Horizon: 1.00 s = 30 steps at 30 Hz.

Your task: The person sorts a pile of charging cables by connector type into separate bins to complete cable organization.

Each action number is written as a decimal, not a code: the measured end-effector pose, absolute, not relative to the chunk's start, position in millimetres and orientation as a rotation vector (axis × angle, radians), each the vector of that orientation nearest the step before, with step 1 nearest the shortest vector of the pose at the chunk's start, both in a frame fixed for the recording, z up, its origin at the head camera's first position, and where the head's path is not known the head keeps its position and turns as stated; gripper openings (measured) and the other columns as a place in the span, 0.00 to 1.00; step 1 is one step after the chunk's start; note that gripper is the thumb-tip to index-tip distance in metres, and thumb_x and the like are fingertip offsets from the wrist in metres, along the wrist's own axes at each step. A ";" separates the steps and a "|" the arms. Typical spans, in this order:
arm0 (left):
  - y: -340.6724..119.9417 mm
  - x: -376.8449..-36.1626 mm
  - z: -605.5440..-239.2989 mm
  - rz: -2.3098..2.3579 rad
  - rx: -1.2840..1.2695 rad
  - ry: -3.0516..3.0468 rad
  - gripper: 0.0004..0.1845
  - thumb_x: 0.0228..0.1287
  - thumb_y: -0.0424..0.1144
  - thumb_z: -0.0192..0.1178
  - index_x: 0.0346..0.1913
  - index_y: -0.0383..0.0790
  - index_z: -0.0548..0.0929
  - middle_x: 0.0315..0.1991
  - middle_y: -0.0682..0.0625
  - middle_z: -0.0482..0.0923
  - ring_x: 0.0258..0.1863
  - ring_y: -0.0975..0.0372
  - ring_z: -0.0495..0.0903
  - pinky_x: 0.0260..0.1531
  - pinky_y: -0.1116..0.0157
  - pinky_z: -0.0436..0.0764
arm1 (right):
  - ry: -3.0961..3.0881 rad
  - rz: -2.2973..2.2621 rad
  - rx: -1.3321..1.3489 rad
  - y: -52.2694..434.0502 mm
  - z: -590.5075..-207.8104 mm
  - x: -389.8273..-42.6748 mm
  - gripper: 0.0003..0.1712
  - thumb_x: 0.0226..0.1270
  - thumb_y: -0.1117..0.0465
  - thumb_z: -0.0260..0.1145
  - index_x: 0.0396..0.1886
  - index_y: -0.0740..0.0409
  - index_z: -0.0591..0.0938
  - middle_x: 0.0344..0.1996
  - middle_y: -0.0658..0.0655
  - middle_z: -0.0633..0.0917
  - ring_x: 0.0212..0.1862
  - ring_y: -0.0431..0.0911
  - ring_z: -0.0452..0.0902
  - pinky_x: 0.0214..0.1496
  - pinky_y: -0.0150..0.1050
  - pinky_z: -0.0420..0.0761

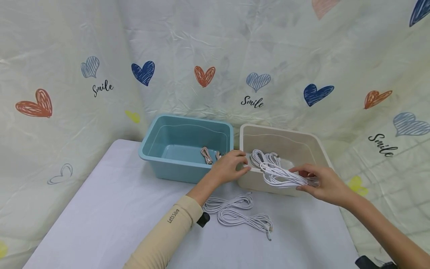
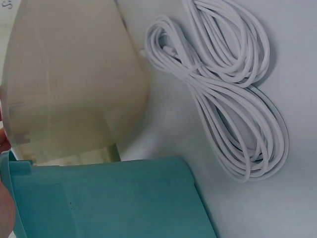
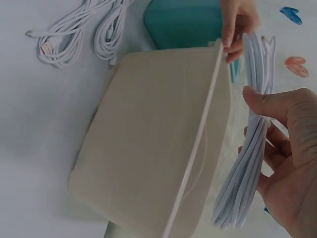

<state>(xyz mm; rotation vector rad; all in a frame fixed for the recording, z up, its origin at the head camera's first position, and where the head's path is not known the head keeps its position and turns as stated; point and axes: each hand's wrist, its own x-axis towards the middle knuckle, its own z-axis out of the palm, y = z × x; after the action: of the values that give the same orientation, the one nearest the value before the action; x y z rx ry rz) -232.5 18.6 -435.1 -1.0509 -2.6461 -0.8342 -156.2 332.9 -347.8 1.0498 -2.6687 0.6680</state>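
Note:
My left hand [image 1: 242, 163] grips the near left corner of the cream bin's rim [image 1: 250, 129], thumb outside and fingers over the edge. My right hand [image 1: 302, 179] holds a bundle of coiled white cable [image 1: 277, 172] that lies across the bin's front rim and partly inside it. The right wrist view shows the same cable bundle [image 3: 247, 168] pinched between thumb and fingers of the right hand [image 3: 292, 163], beside the cream bin [image 3: 148, 139], with the left hand [image 3: 237, 20] on its corner. Two more white cable coils [image 1: 240, 213] lie on the table in front of the bins.
A blue bin [image 1: 151, 149] stands left of the cream one, touching it, with a pinkish cable [image 1: 206, 155] inside. The left wrist view shows both bins [image 2: 74, 84] and the table coils [image 2: 233, 99]. A heart-printed cloth hangs behind and at both sides.

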 end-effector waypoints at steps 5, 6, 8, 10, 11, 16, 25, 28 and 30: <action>18.8 -233.6 -435.6 -0.832 -1.066 -2.653 0.12 0.77 0.47 0.65 0.48 0.43 0.90 0.64 0.45 0.82 0.67 0.54 0.79 0.69 0.60 0.77 | -2.696 0.656 0.990 338.3 -338.9 -167.3 0.30 0.46 0.76 0.84 0.52 0.61 0.87 0.36 0.48 0.87 0.37 0.33 0.77 0.38 0.23 0.80; 18.9 -233.9 -435.8 -0.831 -1.068 -2.654 0.12 0.77 0.47 0.65 0.48 0.43 0.90 0.64 0.45 0.82 0.67 0.54 0.79 0.69 0.60 0.77 | -2.707 0.652 0.969 339.0 -337.0 -169.3 0.29 0.47 0.76 0.83 0.52 0.62 0.87 0.36 0.47 0.86 0.36 0.33 0.76 0.37 0.24 0.80; 19.0 -234.2 -435.9 -0.826 -1.070 -2.657 0.12 0.77 0.47 0.65 0.48 0.43 0.90 0.64 0.45 0.82 0.67 0.54 0.79 0.69 0.60 0.77 | -2.734 0.638 0.917 340.5 -333.3 -173.3 0.28 0.48 0.75 0.83 0.53 0.64 0.87 0.36 0.47 0.86 0.36 0.33 0.75 0.36 0.26 0.80; 19.0 -234.2 -435.8 -0.827 -1.065 -2.660 0.12 0.77 0.47 0.65 0.48 0.43 0.90 0.64 0.45 0.82 0.67 0.54 0.79 0.69 0.60 0.77 | -2.763 0.634 0.865 341.2 -330.0 -178.0 0.27 0.50 0.75 0.83 0.53 0.65 0.87 0.35 0.49 0.85 0.36 0.34 0.74 0.35 0.28 0.80; 19.0 -234.1 -435.8 -0.827 -1.063 -2.660 0.12 0.77 0.47 0.65 0.48 0.43 0.90 0.64 0.45 0.82 0.68 0.54 0.79 0.69 0.60 0.77 | -2.775 0.629 0.836 341.4 -328.7 -180.4 0.27 0.51 0.74 0.83 0.53 0.65 0.87 0.34 0.49 0.84 0.35 0.34 0.73 0.35 0.28 0.80; 18.7 -233.6 -435.3 -0.830 -1.054 -2.662 0.12 0.77 0.47 0.65 0.48 0.43 0.90 0.65 0.45 0.82 0.68 0.54 0.78 0.70 0.60 0.76 | -2.851 0.629 0.674 340.3 -323.3 -192.1 0.25 0.56 0.70 0.82 0.54 0.67 0.86 0.34 0.53 0.83 0.36 0.40 0.75 0.34 0.27 0.79; 17.9 -234.5 -436.4 -0.854 -1.069 -2.645 0.12 0.76 0.47 0.66 0.48 0.42 0.90 0.63 0.43 0.82 0.67 0.53 0.79 0.68 0.59 0.78 | -2.968 0.620 0.469 334.1 -320.7 -215.7 0.28 0.65 0.61 0.78 0.59 0.71 0.83 0.39 0.64 0.85 0.42 0.56 0.81 0.37 0.32 0.76; 17.7 -234.4 -436.5 -0.858 -1.075 -2.636 0.12 0.76 0.47 0.66 0.47 0.42 0.90 0.63 0.43 0.83 0.66 0.53 0.79 0.68 0.59 0.78 | -2.975 0.613 0.459 333.5 -322.5 -225.1 0.27 0.66 0.60 0.77 0.59 0.72 0.82 0.40 0.66 0.85 0.43 0.57 0.82 0.39 0.36 0.76; 17.6 -233.9 -435.9 -0.857 -1.072 -2.637 0.12 0.76 0.47 0.66 0.47 0.42 0.90 0.63 0.43 0.83 0.66 0.53 0.79 0.68 0.59 0.78 | -2.981 0.618 0.441 332.8 -323.4 -230.3 0.28 0.67 0.60 0.77 0.60 0.73 0.82 0.41 0.67 0.85 0.43 0.58 0.82 0.40 0.39 0.77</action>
<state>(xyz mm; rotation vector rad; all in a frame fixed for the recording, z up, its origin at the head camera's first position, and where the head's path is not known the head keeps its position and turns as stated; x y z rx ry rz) -233.9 17.6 -435.9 -1.0719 -2.6371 -0.8574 -230.3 332.8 -323.4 0.4410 -2.9814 0.6176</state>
